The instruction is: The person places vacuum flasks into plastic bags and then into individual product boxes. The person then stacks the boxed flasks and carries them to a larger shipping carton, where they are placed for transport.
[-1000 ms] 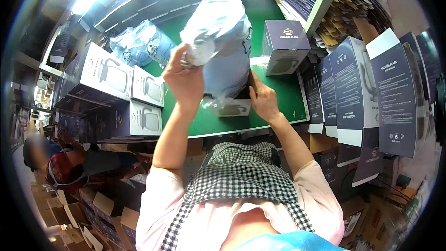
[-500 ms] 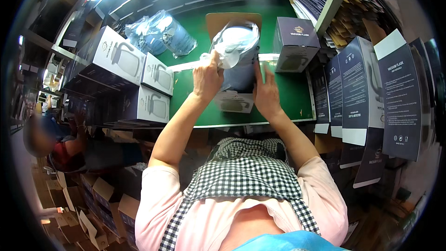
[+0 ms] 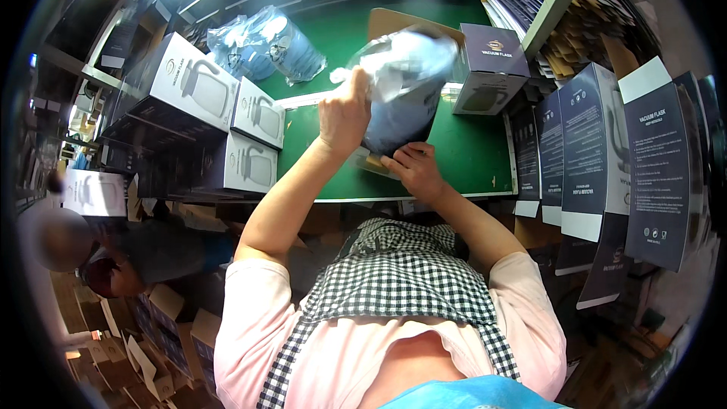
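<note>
A light blue vacuum flask (image 3: 399, 117) in a clear plastic bag (image 3: 372, 68) leans tilted over an open box (image 3: 376, 165) on the green table. My left hand (image 3: 345, 113) is closed at the flask's left side, gripping it through the bunched bag. Down at the box's near edge, my right hand (image 3: 415, 170) has its fingers curled on the rim, just below the flask's lower end. Behind the flask rises the box's brown inner flap (image 3: 386, 23). The flask hides most of the box's inside.
Several boxed flasks (image 3: 198, 87) are stacked at the left, with more bagged blue flasks (image 3: 276, 49) behind them. A closed box (image 3: 488, 68) stands to the right. Flattened cartons (image 3: 591, 144) line the right side. Another person (image 3: 144, 250) is at the far left.
The flask has tilted, its upper end swinging right. My right hand has moved from the flask's side down to the box's near edge, its fingers curling. A white box appears near the other person.
</note>
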Available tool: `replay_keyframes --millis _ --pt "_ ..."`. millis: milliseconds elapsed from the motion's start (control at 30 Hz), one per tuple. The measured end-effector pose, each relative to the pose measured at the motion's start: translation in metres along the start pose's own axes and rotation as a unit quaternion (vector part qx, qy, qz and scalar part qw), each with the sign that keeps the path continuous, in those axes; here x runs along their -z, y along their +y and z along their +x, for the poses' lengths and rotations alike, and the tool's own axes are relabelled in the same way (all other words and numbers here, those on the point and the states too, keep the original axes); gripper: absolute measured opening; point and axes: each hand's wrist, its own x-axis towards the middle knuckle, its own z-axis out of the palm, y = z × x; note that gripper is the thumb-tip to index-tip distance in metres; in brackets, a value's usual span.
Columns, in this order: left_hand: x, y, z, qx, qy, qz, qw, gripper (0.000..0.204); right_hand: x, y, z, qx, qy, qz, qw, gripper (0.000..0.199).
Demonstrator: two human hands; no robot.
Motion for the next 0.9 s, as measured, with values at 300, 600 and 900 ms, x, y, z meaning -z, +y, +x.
replay_keyframes --millis 300,600,900 --pt "0.000 -0.057 -0.063 0.101 -0.225 -0.080 0.966 0.009 0.006 0.007 0.025 0.094 0.088 -0.002 0.992 0.037" --pt "-0.007 -0.090 -0.022 0.127 0.099 -0.029 0.987 0.027 -0.037 0.032 0.088 -0.132 0.013 0.073 0.989 0.071" --pt "-0.040 -0.024 -0.065 0.159 -0.171 -0.065 0.970 0.068 -0.050 0.062 0.102 -0.308 0.201 0.282 0.886 0.040"
